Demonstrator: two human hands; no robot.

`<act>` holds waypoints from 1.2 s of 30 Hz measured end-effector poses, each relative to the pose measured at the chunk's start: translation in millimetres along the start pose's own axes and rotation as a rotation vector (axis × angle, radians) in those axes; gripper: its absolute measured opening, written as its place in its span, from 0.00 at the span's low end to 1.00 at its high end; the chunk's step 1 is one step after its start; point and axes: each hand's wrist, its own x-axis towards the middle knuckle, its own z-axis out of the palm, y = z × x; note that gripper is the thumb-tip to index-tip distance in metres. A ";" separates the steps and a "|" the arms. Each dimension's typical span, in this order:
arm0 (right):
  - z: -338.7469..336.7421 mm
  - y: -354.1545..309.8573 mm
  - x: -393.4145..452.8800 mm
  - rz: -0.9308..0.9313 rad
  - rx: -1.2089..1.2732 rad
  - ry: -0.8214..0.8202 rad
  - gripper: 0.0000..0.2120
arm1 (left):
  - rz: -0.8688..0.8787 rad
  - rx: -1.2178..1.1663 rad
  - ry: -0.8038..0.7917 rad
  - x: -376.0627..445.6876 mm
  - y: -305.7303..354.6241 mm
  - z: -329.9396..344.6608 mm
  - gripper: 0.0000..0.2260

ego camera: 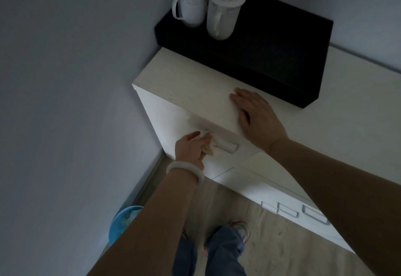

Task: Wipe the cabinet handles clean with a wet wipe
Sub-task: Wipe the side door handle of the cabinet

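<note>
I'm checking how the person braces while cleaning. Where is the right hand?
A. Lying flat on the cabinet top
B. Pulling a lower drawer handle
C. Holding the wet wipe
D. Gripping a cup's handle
A: the right hand lies with fingers spread flat on the cabinet top, while the left hand holds the wet wipe against the handle.

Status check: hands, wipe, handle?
Left hand grips the wet wipe against the cabinet handle. Right hand rests flat on the cabinet top. Nothing blocking the handle.
</note>
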 end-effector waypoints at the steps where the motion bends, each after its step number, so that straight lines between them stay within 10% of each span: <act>1: -0.1 -0.2 0.0 -0.001 0.001 0.001 0.21 | 0.037 0.025 0.037 2.9 -0.9 -0.1 0.18; 15: 3.4 2.5 0.2 -0.008 -0.001 0.008 0.21 | 0.049 0.069 0.090 -21.5 -47.5 26.7 0.02; 19: 4.4 3.3 0.7 -0.018 0.017 0.018 0.21 | 0.178 0.038 0.226 1.2 -16.7 4.6 0.13; 26: 5.9 6.0 1.6 -0.029 0.036 0.019 0.21 | -0.111 0.052 -0.118 -41.2 -57.0 30.1 0.08; 36: 4.0 6.8 3.5 -0.016 0.050 -0.004 0.21 | -0.053 0.123 0.023 -35.3 -45.8 7.4 0.04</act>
